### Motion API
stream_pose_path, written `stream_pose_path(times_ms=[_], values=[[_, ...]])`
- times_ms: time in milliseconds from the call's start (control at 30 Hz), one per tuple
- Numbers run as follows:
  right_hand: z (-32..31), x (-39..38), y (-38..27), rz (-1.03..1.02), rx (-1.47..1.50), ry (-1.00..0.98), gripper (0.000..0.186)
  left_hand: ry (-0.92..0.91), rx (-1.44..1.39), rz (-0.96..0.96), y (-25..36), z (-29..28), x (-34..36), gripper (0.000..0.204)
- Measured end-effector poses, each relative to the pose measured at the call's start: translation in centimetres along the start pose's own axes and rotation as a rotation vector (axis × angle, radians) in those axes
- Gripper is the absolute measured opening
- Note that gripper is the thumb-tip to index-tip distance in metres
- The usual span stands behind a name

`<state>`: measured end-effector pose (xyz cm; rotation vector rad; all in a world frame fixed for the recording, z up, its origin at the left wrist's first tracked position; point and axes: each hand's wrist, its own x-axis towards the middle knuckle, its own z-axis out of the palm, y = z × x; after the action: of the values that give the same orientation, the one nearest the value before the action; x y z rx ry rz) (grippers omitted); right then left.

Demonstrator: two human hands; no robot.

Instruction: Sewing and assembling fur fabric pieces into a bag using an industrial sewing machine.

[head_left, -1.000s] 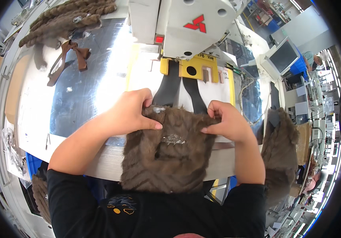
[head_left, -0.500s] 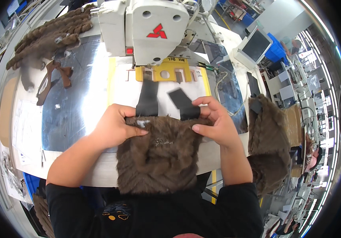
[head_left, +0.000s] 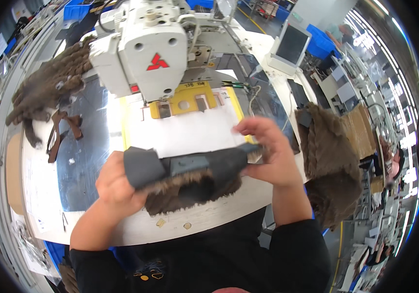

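Note:
My left hand (head_left: 119, 183) grips the left end of a brown fur piece (head_left: 168, 200), which is bent over with dark grey backing and strap ends (head_left: 141, 166) showing on top, slightly blurred. My right hand (head_left: 268, 158) holds its right end between thumb and lower fingers, index finger raised. Above the piece are a white sheet (head_left: 180, 132) and a yellow template plate (head_left: 192, 93), under the head of a white sewing machine (head_left: 153, 58).
More fur lies at far left (head_left: 43, 78) and right (head_left: 326, 151). Brown straps (head_left: 70, 127) rest on the metal plate. A monitor (head_left: 292, 44), small scissor-like tool (head_left: 231, 84), blue bins (head_left: 319, 39) and co-workers (head_left: 341, 34) are also around.
The fur piece has been tipped over toward me, so its dark backing and straps now face up. The straps have left the template area. The view has shifted.

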<state>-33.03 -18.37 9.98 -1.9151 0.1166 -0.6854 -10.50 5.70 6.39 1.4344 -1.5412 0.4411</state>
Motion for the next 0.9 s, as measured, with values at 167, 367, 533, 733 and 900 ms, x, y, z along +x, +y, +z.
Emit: stream_pose_path(times_ms=[167, 367, 533, 733, 900], values=[[-0.6, -0.5, -0.6, -0.309, -0.029, -0.082, 0.018, -0.082, 0.098, 0.360, 1.0, -1.7, -0.6, 0.021], [-1.5, -1.2, -2.1, -0.455, -0.178, -0.086, 0.012, -0.153, 0.066, 0.400, 0.4, -2.4, -1.7, 0.027], [-1.2, -1.6, -1.6, -0.451, -0.130, -0.026, 0.012, -0.156, 0.190, 0.073, 1.7, -1.0, -2.8, 0.022], [-4.6, -1.6, -3.8, -0.290, -0.345, 0.235, 0.041, -0.060, 0.116, -0.003, 0.5, 0.7, -3.0, 0.026], [-11.2, -3.2, -4.8, 0.023, -0.385, 0.613, 0.037, -0.160, 0.009, -0.318, -0.2, 2.6, -2.8, 0.023]])
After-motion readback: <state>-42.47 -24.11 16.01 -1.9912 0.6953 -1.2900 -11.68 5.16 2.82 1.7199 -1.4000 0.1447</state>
